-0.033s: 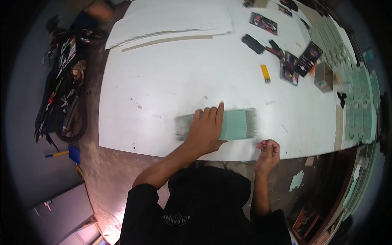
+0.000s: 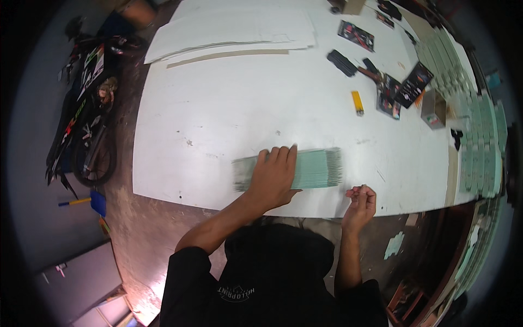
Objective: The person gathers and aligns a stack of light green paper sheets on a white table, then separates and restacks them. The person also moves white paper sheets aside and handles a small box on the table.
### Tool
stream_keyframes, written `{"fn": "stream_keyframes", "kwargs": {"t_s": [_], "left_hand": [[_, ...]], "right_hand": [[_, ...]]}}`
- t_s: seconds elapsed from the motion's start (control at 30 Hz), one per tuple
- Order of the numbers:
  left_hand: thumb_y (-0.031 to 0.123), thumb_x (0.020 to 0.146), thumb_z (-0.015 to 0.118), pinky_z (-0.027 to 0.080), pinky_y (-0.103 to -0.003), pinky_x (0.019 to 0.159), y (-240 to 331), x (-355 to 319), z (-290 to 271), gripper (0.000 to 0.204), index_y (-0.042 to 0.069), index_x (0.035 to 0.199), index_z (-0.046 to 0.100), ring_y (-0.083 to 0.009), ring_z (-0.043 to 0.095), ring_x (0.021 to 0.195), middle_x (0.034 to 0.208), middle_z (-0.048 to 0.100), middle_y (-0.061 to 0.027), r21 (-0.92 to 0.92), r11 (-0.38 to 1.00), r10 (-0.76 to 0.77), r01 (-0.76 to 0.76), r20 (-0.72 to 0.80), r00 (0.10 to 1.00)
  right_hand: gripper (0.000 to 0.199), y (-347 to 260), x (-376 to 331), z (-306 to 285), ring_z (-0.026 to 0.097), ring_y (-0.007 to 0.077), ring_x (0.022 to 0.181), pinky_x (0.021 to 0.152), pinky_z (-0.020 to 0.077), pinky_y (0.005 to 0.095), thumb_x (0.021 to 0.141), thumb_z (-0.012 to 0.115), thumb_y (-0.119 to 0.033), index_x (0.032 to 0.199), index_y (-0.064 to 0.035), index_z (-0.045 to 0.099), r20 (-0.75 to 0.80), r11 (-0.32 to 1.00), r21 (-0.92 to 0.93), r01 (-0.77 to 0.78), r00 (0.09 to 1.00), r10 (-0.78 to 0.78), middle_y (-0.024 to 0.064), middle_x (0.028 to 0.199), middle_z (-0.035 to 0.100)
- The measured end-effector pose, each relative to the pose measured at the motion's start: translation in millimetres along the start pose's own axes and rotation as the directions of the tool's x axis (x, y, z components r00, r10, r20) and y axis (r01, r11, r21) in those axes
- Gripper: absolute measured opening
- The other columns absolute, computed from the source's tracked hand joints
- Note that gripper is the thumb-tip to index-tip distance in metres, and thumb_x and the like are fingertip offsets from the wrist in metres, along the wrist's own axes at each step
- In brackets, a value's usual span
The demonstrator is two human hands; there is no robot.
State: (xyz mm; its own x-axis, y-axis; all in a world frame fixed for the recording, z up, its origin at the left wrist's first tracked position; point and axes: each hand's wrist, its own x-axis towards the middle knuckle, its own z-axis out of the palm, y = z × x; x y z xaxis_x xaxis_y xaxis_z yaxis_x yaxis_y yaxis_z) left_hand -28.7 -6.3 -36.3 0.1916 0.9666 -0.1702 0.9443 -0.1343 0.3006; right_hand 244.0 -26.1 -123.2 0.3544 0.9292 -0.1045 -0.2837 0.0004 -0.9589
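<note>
A fanned stack of pale green cards [image 2: 318, 168] lies on the white table [image 2: 218, 120] close to its front edge. My left hand [image 2: 274, 175] rests flat on the left half of the stack and presses it down, fingers pointing away from me. My right hand [image 2: 360, 200] hovers at the table's front edge, just right of and below the stack, apart from it. Its fingers are curled and pinched together; whether something small sits between them is too small to tell.
A yellow lighter [image 2: 357, 102], a black case [image 2: 342, 62], dark printed packets [image 2: 406, 84] and a small box [image 2: 433, 109] lie at the far right. Rows of green cards [image 2: 482, 136] line the right edge. White sheets [image 2: 234, 30] lie at the back. A motorbike [image 2: 81, 114] stands to the left.
</note>
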Motion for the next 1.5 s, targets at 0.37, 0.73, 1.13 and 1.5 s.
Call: {"fn": "stream_keyframes", "kwargs": {"t_s": [0.37,0.73,1.13,1.5], "left_hand": [[0.05,0.081,0.086,0.038,-0.06,0.107,-261.0,-182.9,-12.6,0.107,-0.013,0.151,0.035,-0.0445,0.052,0.126,0.133,0.053,-0.0283,0.036,0.625,-0.694,0.779,-0.43,0.577],[0.058,0.079,0.084,0.036,-0.057,0.113,-289.0,-207.2,-27.6,0.116,-0.009,0.158,0.031,-0.0444,0.049,0.133,0.141,0.05,-0.0268,-0.013,0.381,-0.841,0.925,-0.42,0.34],[0.066,0.076,0.084,0.029,-0.063,0.117,-297.5,-206.3,-26.5,0.131,-0.007,0.164,0.021,-0.0462,0.042,0.141,0.15,0.043,-0.0302,-0.064,0.392,-0.854,0.918,-0.396,0.337],[0.046,0.098,0.075,0.035,-0.058,0.12,-209.1,-167.8,-11.2,0.091,-0.004,0.162,0.033,-0.0424,0.039,0.15,0.163,0.038,-0.0284,-0.42,0.757,-0.651,0.501,-0.552,0.521]], "right_hand": [[0.04,98.0,124.2,280.1,0.063,0.0427,0.121,0.105,0.0494,0.0517,0.097,0.075,-0.02,0.125,0.0051,0.063,0.785,0.473,-0.306,0.826,0.5,-0.366,0.0256,0.127,0.068],[0.094,120.9,163.0,387.0,0.04,0.0407,0.152,0.125,0.0265,0.0604,0.098,0.057,-0.071,0.146,0.0099,0.053,0.885,0.03,-0.452,0.892,0.452,-0.11,0.0287,0.157,0.049],[0.109,92.8,47.3,325.7,0.05,0.0418,0.139,0.114,0.0352,0.0557,0.086,0.065,-0.081,0.139,0.014,0.057,0.925,0.115,-0.373,0.92,0.379,-0.035,0.0319,0.149,0.055],[0.093,66.3,-139.4,214.4,0.055,0.048,0.129,0.109,0.0421,0.0561,0.092,0.07,-0.059,0.144,0.0156,0.051,0.944,0.289,-0.329,0.899,0.309,0.112,0.0402,0.143,0.053]]}}
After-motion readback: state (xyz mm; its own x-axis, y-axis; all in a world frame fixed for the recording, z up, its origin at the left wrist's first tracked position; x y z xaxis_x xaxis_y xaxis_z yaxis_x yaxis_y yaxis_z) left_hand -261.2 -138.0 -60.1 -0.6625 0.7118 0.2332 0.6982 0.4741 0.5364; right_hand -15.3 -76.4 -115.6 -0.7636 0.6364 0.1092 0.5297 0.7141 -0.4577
